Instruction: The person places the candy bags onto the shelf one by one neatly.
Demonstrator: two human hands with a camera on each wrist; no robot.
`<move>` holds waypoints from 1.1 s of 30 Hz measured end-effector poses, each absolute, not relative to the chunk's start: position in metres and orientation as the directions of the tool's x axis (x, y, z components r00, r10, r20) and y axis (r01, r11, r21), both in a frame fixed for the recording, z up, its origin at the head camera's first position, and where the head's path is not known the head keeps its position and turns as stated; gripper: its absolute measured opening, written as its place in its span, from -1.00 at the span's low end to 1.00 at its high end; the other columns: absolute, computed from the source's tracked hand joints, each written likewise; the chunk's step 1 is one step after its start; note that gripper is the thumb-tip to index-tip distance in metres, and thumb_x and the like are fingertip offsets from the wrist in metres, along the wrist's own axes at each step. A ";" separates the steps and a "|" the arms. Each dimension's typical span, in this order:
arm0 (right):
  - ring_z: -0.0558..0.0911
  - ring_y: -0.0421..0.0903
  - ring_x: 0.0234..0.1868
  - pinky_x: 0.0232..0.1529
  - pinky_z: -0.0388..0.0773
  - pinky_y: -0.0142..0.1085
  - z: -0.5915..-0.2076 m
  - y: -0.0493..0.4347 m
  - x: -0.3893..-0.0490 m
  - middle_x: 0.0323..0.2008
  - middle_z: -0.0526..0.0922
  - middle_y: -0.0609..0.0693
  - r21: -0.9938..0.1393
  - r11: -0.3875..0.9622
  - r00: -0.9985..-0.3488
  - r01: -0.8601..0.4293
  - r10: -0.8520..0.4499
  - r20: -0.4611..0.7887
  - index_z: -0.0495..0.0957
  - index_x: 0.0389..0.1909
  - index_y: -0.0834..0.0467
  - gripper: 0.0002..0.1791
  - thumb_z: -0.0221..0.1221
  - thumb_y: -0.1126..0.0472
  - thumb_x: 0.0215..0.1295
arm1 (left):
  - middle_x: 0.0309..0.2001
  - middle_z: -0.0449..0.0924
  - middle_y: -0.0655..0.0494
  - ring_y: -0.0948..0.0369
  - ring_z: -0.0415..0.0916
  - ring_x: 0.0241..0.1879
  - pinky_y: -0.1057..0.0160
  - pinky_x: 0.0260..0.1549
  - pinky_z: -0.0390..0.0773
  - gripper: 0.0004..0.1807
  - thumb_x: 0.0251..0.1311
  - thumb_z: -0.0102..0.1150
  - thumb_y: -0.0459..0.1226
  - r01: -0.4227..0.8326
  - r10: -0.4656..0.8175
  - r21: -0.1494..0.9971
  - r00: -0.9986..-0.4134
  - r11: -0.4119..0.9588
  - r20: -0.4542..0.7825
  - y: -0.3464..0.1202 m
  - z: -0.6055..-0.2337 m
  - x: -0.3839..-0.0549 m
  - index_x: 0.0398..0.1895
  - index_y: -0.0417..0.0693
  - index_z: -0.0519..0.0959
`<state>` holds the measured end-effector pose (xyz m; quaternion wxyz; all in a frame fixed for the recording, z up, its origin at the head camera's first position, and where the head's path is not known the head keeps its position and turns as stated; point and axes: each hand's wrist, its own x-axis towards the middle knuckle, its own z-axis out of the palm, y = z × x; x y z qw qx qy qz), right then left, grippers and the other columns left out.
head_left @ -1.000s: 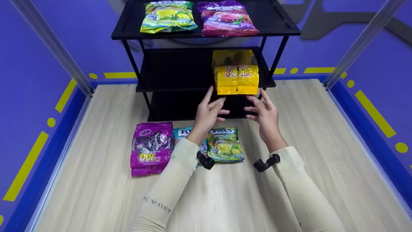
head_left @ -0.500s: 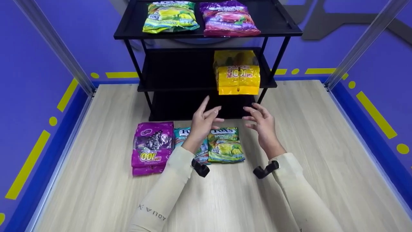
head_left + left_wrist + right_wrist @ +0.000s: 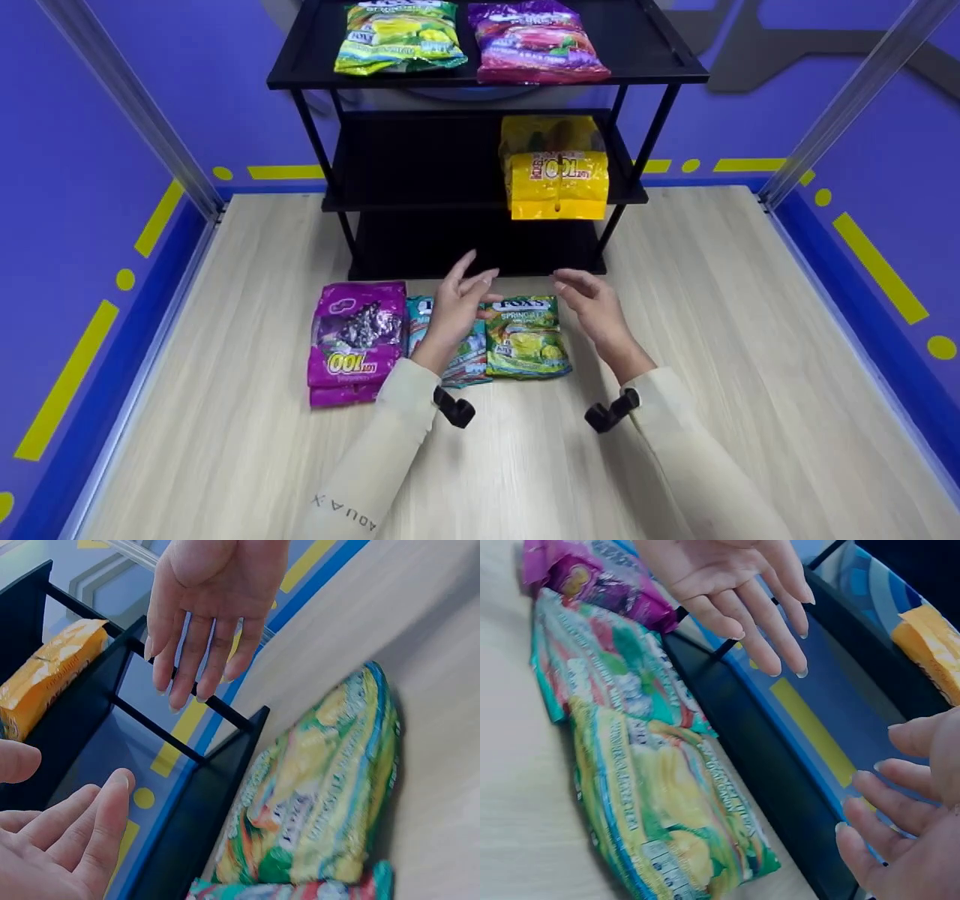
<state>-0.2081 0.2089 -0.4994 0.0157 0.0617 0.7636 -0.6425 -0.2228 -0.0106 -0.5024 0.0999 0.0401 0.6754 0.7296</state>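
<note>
My left hand (image 3: 454,311) hangs over the teal candy bag (image 3: 469,360), partly hiding it, with fingers spread and nothing held. Across from it, my right hand (image 3: 596,315) is also empty, its fingers relaxed, just right of the green Fox's candy bag (image 3: 527,341). In the right wrist view, the green bag (image 3: 675,802) lies beside the teal bag (image 3: 615,667), both below the hands. A purple candy bag (image 3: 356,341) lies at the left end of this row. On the middle shelf, a yellow candy bag (image 3: 559,184) stands at the right, its lower end at the shelf's front edge.
The black three-tier rack (image 3: 420,202) stands behind the row of bags. Its top tier bears a yellow-green candy bag (image 3: 401,37) and a purple-red candy bag (image 3: 536,41). Blue walls (image 3: 847,195) enclose the wooden tabletop (image 3: 720,315) at the back and both sides.
Both hands have drawn back from beneath the yellow bag, down and toward me, to the row of bags on the table. The yellow bag stays on the middle shelf.
</note>
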 end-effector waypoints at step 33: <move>0.52 0.01 -0.33 -0.21 0.47 -0.27 -0.522 0.183 -0.198 0.33 0.42 0.08 -0.854 0.518 -0.990 0.048 -0.086 -0.108 0.48 0.26 0.08 -0.54 0.18 0.14 0.35 | 0.19 0.54 0.01 0.09 0.49 0.13 0.07 0.11 0.54 -0.57 0.35 0.10 -0.23 0.070 0.049 0.973 -0.997 0.218 0.061 -0.057 -0.516 -0.196 0.27 -0.01 0.45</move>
